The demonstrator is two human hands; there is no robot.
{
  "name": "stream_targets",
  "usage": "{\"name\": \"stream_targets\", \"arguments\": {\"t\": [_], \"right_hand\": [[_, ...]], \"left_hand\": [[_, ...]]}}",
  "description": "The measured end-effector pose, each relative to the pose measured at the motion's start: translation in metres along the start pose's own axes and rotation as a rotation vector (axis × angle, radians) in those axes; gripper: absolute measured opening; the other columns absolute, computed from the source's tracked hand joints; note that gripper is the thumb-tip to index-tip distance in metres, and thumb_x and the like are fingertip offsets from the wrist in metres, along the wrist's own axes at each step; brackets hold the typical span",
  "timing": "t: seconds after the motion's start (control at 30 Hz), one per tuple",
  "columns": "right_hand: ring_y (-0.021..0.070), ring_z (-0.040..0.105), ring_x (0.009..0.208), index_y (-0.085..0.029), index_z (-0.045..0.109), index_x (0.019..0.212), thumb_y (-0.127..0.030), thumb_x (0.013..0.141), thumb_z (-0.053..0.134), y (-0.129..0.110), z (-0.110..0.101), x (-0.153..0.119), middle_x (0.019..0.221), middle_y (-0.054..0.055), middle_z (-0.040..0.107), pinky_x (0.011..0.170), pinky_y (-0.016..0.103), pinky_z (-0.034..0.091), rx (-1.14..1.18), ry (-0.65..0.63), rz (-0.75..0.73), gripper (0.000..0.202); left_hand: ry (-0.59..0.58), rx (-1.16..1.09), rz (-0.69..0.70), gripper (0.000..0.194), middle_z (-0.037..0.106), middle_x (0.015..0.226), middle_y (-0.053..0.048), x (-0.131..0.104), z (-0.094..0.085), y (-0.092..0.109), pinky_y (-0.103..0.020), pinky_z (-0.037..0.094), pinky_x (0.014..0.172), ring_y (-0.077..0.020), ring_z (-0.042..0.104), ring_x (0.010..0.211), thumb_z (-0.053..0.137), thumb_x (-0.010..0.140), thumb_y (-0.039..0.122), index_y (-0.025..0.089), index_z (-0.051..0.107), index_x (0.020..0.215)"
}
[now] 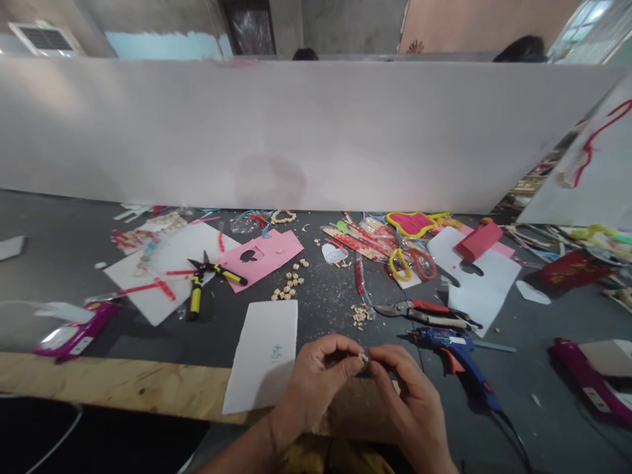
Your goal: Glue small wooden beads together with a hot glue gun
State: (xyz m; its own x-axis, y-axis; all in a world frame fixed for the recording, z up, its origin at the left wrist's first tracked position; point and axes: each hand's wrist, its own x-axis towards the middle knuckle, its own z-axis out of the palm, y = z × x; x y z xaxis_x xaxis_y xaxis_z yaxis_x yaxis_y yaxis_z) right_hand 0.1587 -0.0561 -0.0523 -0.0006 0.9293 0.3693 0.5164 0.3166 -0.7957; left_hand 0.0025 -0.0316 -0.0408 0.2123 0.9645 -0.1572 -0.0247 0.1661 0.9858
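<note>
A small pale piece (364, 357) sits pinched between the left hand's (318, 375) thumb and forefinger, just left of the right hand's (412, 398) drawn-in fingertips, whose grip cannot be told.

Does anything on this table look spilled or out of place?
Yes: pale crumbs litter the dark tabletop ahead of the left hand, looking spilled beside the neater pile of small beige pieces.

A craft workshop: glue gun (458, 342), pliers (202, 268), pruning shears (428, 307) and pink card (270, 258) on a dark bench (526, 329).
</note>
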Motion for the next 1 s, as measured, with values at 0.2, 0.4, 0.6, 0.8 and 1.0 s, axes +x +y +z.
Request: {"name": "stream_targets", "arguments": {"t": [0.2, 0.4, 0.6, 0.8, 1.0], "right_hand": [[0.0162, 0.063, 0.082, -0.021, 0.061, 0.095, -0.024, 0.084, 0.051, 0.01, -0.003, -0.004, 0.089, 0.005, 0.065, 0.071, 0.022, 0.051, -0.034, -0.011, 0.04, 0.015], [0.0153, 0.063, 0.083, -0.022, 0.06, 0.096, -0.022, 0.084, 0.051, 0.02, -0.001, -0.012, 0.089, 0.004, 0.065, 0.072, 0.021, 0.05, -0.035, -0.066, 0.022, 0.015], [0.0156, 0.064, 0.082, -0.022, 0.061, 0.094, -0.024, 0.085, 0.051, 0.025, -0.004, -0.013, 0.087, 0.004, 0.066, 0.072, 0.021, 0.051, -0.046, -0.084, 0.019, 0.014], [0.0151, 0.064, 0.081, -0.023, 0.061, 0.093, -0.025, 0.085, 0.05, 0.027, -0.005, -0.011, 0.087, 0.003, 0.066, 0.072, 0.021, 0.051, -0.045, -0.101, 0.026, 0.014], [0.0145, 0.063, 0.082, -0.023, 0.061, 0.095, -0.024, 0.086, 0.05, 0.027, -0.005, -0.009, 0.087, 0.003, 0.065, 0.072, 0.021, 0.05, -0.042, -0.13, 0.024, 0.014]], "left_hand": [[0.074, 0.352, 0.071, 0.017, 0.068, 0.076, -0.001, 0.026, -0.032, 0.01, -0.022, 0.043, 0.061, -0.0136, 0.057, 0.067, 0.061, 0.075, 0.031, 0.018, 0.067, 0.085], [0.025, 0.812, 0.216, 0.015, 0.071, 0.085, -0.001, 0.081, -0.057, 0.002, -0.024, 0.044, 0.07, -0.0164, 0.062, 0.078, 0.055, 0.078, 0.025, 0.021, 0.069, 0.084], [-0.035, 0.965, 0.231, 0.015, 0.072, 0.085, 0.0, 0.095, -0.056, -0.012, -0.029, 0.041, 0.078, -0.0195, 0.06, 0.084, 0.057, 0.077, 0.022, 0.023, 0.071, 0.081], [-0.053, 1.056, 0.229, 0.017, 0.072, 0.089, 0.001, 0.093, -0.058, -0.013, -0.03, 0.041, 0.079, -0.0197, 0.06, 0.085, 0.055, 0.078, 0.022, 0.024, 0.071, 0.084], [-0.051, 1.109, 0.231, 0.019, 0.072, 0.086, 0.0, 0.091, -0.059, -0.007, -0.029, 0.042, 0.075, -0.0193, 0.06, 0.083, 0.054, 0.079, 0.02, 0.024, 0.069, 0.09]]}}
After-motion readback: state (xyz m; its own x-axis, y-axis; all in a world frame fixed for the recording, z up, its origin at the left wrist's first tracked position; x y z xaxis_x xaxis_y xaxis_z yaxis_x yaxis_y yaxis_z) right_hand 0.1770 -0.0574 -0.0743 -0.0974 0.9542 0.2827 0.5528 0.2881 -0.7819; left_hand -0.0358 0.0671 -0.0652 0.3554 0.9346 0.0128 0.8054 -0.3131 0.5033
